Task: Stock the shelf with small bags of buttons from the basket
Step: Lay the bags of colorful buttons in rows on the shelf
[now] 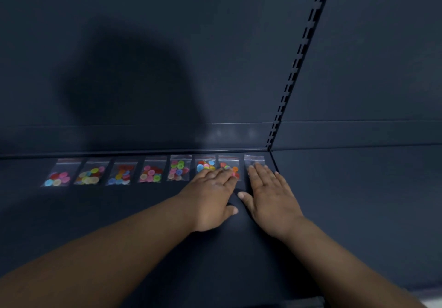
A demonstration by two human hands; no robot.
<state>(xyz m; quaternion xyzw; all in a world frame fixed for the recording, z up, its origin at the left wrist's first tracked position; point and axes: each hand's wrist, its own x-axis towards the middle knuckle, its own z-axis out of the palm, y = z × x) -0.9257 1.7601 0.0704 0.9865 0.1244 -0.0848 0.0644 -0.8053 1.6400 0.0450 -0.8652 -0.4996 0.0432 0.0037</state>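
Several small clear bags of coloured buttons lie in a row along the back of a dark shelf (119, 212). The leftmost bag (58, 176) holds pink, red and blue buttons. My left hand (210, 193) lies flat, its straight fingers resting on two bags near the row's right end, one of them (205, 164) and its neighbour (229, 164). My right hand (270, 195) lies flat too, fingertips pressing on the rightmost bag (254, 159), whose buttons are hidden under the fingers. The basket is out of view.
A dark back panel (167, 56) rises behind the shelf. A slotted upright (290, 80) runs diagonally at the right, meeting the shelf's right end next to the last bag. Another shelf section (358, 188) continues to the right.
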